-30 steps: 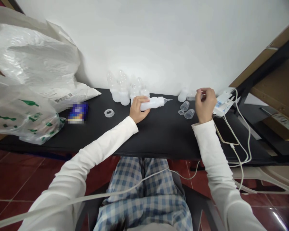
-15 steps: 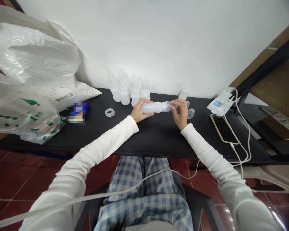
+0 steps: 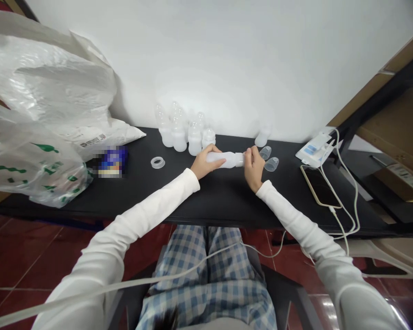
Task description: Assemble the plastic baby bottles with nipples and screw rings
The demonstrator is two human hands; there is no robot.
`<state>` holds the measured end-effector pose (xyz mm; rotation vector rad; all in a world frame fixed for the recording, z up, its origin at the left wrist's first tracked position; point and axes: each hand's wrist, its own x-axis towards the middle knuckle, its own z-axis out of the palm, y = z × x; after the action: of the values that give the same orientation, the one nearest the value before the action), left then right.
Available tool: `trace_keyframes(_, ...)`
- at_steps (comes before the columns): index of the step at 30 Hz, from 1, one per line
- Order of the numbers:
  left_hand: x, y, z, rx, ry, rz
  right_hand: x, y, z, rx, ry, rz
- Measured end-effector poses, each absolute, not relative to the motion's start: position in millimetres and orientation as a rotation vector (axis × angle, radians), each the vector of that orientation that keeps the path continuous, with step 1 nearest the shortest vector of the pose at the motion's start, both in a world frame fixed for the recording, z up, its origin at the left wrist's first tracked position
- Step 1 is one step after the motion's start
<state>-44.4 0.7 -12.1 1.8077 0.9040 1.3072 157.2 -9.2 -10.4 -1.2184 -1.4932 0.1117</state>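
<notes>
A frosted white baby bottle [image 3: 228,159] lies sideways above the table, its neck to the right. My left hand [image 3: 206,162] is wrapped round its body. At the neck end, my right hand [image 3: 253,168] is closed with the fingers curled over a clear domed cap, which they mostly hide. Just right of that hand, two clear domed caps [image 3: 271,164] rest on the tabletop. Several capped bottles [image 3: 179,138] stand in a group by the wall, and another bottle [image 3: 261,138] stands apart behind the caps. A translucent ring [image 3: 157,162] lies to the left.
Plastic bags [image 3: 48,101] fill the left side of the black table [image 3: 223,201], beside a blurred blue packet [image 3: 113,161]. A phone [image 3: 319,185] with white cables and a white-and-blue packet [image 3: 313,149] lie on the right. One cable crosses over the lap.
My right hand has curled from a fingertip hold on the clear cap into a closed grip nearer the bottle neck. The bottle has shifted slightly right, and both loose caps now show fully.
</notes>
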Motion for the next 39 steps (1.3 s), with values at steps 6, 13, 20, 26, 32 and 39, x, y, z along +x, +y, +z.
trace_keyframes(6,-54,16,-23,2.512,0.787,1.301,164,-2,-3,-1.500,-1.399,0.954)
trace_keyframes(13,-66,26,-27,2.254,1.042,1.447,174,-6,-5,-1.182,-1.715,0.513)
trace_keyframes(20,-58,21,-33,2.483,0.991,1.422,175,8,-18,-1.136,-1.510,0.628)
trace_keyframes(26,-55,28,-35,2.857,0.902,1.421,168,10,-16,-1.114,-1.216,1.178)
trace_keyframes(32,-51,27,-34,2.795,1.058,1.403,160,4,-11,-0.884,-1.179,1.233)
trace_keyframes(39,-46,28,-41,2.291,1.367,1.695,182,29,-12,-0.998,-1.223,0.864)
